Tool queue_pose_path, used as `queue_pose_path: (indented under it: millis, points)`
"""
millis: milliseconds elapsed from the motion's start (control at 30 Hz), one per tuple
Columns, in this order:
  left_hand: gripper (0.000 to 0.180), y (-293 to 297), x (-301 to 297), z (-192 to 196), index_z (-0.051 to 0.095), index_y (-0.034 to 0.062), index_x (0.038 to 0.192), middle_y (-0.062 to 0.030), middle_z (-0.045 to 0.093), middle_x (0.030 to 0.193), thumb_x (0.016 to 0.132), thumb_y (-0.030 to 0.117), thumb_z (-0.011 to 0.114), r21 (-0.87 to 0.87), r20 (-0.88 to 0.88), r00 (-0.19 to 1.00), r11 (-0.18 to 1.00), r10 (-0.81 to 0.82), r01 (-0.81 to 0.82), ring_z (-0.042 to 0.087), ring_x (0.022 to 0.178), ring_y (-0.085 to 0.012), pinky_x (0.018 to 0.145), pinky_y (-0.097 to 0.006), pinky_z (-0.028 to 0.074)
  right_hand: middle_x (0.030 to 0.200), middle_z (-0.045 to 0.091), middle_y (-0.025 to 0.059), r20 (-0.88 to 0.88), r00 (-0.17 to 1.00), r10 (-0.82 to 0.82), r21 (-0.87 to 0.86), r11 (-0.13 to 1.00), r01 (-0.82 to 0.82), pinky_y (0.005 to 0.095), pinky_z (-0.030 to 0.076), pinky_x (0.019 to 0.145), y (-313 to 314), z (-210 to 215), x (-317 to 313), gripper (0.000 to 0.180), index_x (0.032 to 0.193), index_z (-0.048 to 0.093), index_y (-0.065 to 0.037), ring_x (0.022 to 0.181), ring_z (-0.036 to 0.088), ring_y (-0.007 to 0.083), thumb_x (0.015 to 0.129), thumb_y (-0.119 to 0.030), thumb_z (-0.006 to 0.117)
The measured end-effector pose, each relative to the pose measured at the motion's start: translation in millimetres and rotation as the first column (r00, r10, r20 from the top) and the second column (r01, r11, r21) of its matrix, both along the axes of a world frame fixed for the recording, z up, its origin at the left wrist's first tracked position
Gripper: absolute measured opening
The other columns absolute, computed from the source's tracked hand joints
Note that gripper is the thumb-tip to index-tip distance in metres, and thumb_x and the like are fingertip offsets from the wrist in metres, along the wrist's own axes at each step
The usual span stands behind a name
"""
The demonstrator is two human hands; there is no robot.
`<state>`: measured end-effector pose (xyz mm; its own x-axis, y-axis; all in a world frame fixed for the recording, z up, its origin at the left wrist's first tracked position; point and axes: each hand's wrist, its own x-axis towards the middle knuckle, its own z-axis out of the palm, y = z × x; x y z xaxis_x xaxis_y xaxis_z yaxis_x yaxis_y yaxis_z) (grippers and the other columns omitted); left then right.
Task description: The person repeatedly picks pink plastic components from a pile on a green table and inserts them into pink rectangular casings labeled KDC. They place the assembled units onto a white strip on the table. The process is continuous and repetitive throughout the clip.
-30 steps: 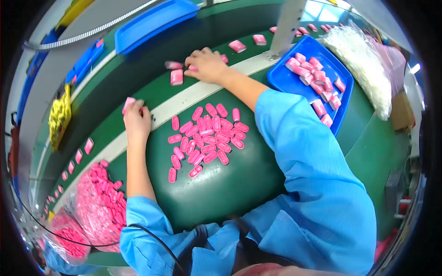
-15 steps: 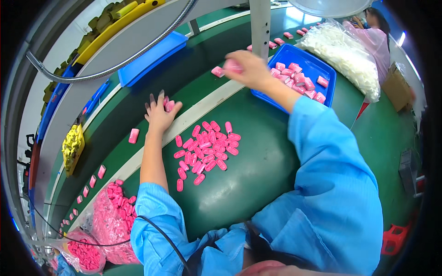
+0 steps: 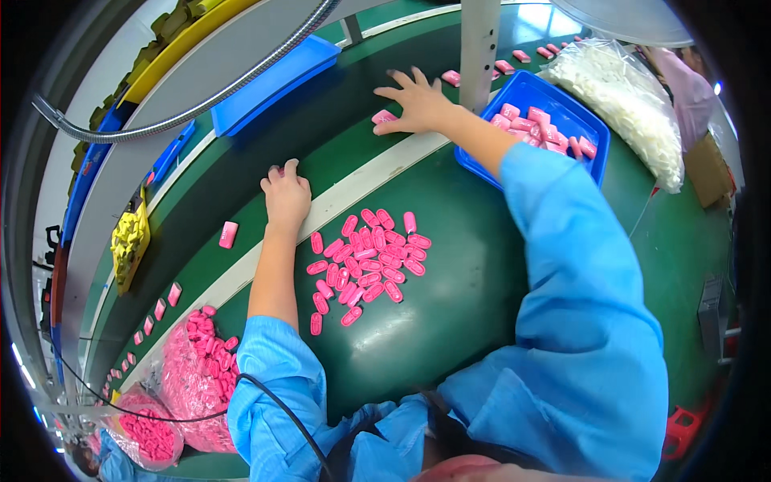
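My left hand rests on the dark green conveyor belt with its fingers curled around a small pink piece that shows at the fingertips. My right hand lies spread flat on the belt farther back, its thumb beside a pink piece. A loose pile of pink oblong pieces lies on the green table between my arms. Another pink piece sits on the belt left of my left hand. A blue tray holding more pink pieces stands right of my right forearm.
A metal post rises just behind my right hand. A clear bag of white parts lies at the far right. Bags of pink pieces sit at the lower left. Blue trays, a flexible metal hose and a yellow object line the belt's far side.
My right hand has moved left from beside the blue tray onto the belt and now lies open next to a pink piece. My left hand has curled up.
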<state>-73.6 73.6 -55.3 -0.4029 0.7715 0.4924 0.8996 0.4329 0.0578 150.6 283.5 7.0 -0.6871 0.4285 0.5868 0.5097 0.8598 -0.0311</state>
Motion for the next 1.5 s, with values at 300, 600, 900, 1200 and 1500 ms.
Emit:
queue_pose_path:
  millis: [300,600,900,1200,1500]
  points:
    - [0.031,50,140,50,0.06,0.0115,0.109,-0.0208,0.053,0.112,0.079,0.007,0.055,0.387,0.108,0.791,0.759,-0.602,0.524,0.051,0.103,-0.0387,0.088,-0.047,0.044,0.091,0.067,0.0135,-0.072,0.978,0.196,-0.351,0.913,-0.209,0.0367,0.051,0.069,33,-1,3,0.027,0.094,0.067,-0.008,0.081,0.065,0.0286,0.077,-0.028,0.065]
    - [0.059,110,279,22,0.043,0.0193,0.139,-0.0211,0.034,0.144,0.089,0.051,0.049,0.049,0.167,0.707,0.722,-0.688,0.691,0.027,0.135,-0.0408,0.108,-0.063,0.016,0.108,0.064,0.0077,-0.118,0.991,-0.055,0.052,0.997,0.062,0.039,0.044,0.088,60,-32,208,0.022,0.101,0.066,-0.009,0.105,0.056,0.0294,0.089,-0.025,0.058]
    - [0.028,-16,125,100,0.067,0.0061,0.105,-0.0181,0.064,0.1,0.082,0.009,0.05,-0.027,0.298,0.865,0.902,-0.405,0.431,0.061,0.095,-0.0367,0.084,-0.044,0.05,0.105,0.065,0.0138,0.129,0.985,0.111,-0.129,0.987,-0.094,0.04,0.044,0.089,-7,32,124,0.025,0.102,0.067,-0.003,0.102,0.056,0.0332,0.09,-0.021,0.055]
    - [0.03,-110,91,51,0.068,-0.0019,0.09,-0.0203,0.066,0.084,0.08,0.026,0.069,0.069,0.493,0.87,0.997,-0.016,-0.021,0.064,0.081,-0.0355,0.076,-0.041,0.051,0.095,0.066,0.0202,0.275,0.958,0.081,-0.257,0.966,-0.007,0.0463,0.05,0.08,-28,0,53,0.041,0.113,0.056,-0.003,0.089,0.064,0.0384,0.079,-0.023,0.066]
    - [0.017,-88,89,43,0.066,0.0017,0.089,-0.0185,0.066,0.085,0.079,0.015,0.066,0.123,0.439,0.894,0.992,-0.09,0.039,0.064,0.077,-0.0372,0.073,-0.043,0.052,0.1,0.066,0.0106,-0.52,0.79,0.324,-0.838,-0.017,-0.545,0.0249,0.052,0.076,-101,-30,-58,0.032,0.115,0.056,0.003,0.086,0.065,0.0138,0.087,-0.01,0.065]
